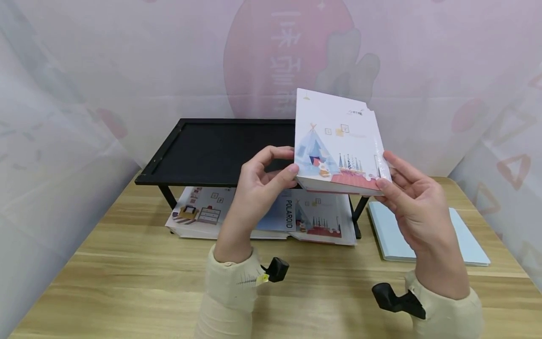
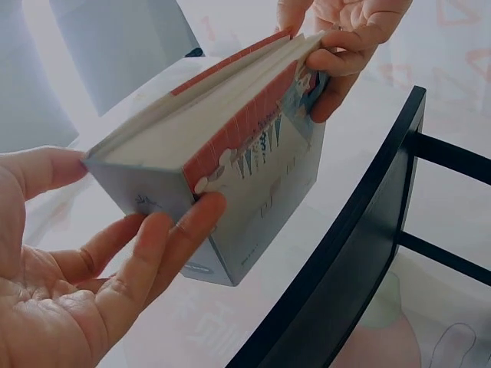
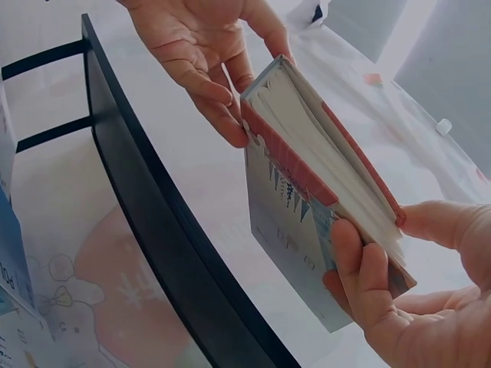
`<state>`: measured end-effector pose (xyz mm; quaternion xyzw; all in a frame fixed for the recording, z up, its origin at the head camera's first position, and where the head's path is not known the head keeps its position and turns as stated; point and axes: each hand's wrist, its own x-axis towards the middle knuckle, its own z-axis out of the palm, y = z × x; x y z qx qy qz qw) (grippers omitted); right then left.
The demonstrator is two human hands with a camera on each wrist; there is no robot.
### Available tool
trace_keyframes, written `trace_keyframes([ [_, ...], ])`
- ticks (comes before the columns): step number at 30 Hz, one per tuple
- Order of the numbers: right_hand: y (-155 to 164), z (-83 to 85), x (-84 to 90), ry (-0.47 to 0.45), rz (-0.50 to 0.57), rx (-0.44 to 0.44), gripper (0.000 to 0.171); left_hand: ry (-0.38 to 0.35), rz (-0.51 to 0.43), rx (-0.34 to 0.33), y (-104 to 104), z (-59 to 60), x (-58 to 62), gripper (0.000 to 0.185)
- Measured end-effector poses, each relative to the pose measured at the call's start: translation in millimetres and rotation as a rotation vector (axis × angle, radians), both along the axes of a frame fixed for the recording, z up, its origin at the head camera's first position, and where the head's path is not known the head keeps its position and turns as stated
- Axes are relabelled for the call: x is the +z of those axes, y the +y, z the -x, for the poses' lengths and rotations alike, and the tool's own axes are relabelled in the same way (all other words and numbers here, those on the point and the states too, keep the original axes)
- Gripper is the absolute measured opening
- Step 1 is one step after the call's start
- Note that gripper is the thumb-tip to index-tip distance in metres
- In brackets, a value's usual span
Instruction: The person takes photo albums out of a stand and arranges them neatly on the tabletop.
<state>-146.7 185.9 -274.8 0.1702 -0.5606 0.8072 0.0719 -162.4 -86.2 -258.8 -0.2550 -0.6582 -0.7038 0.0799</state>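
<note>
- Illustrated book pinched at both lower corners, left hand and right hand, for balance.
- Held upright, above black shelf, clearing its front edge.

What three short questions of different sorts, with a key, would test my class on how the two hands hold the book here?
1. True or false: the book lies flat on the table.
2. Which hand keeps a grip on the book's lower right corner? A. left hand B. right hand C. neither
3. Fill in: under the black shelf lie more ____.

Key
1. False: both hands hold it up in the air, above the shelf's front edge.
2. B; the left hand pinches the lower left corner.
3. Books, with picture covers like the one held; a pale blue book lies apart on the right.
</note>
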Motion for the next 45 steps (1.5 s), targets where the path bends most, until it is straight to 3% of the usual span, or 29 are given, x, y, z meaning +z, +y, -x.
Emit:
trace_keyframes([
  [13,16,3.7,-4.4,0.015,0.076,0.038,0.065,0.045,-0.044,-0.124,5,10.7,-8.6,0.065],
  [23,31,4.6,-12.1,0.050,0.082,0.121,0.059,0.054,0.012,-0.209,9,8.1,-7.1,0.067],
  [34,48,2.5,-15.8,0.094,-0.067,0.191,0.071,0.021,0.070,-0.256,17,8.7,-8.7,0.074],
  [45,66,-1.3,-18.9,0.157,0.031,0.242,0.071,0.030,0.057,-0.328,32,5.2,-9.5,0.084],
])
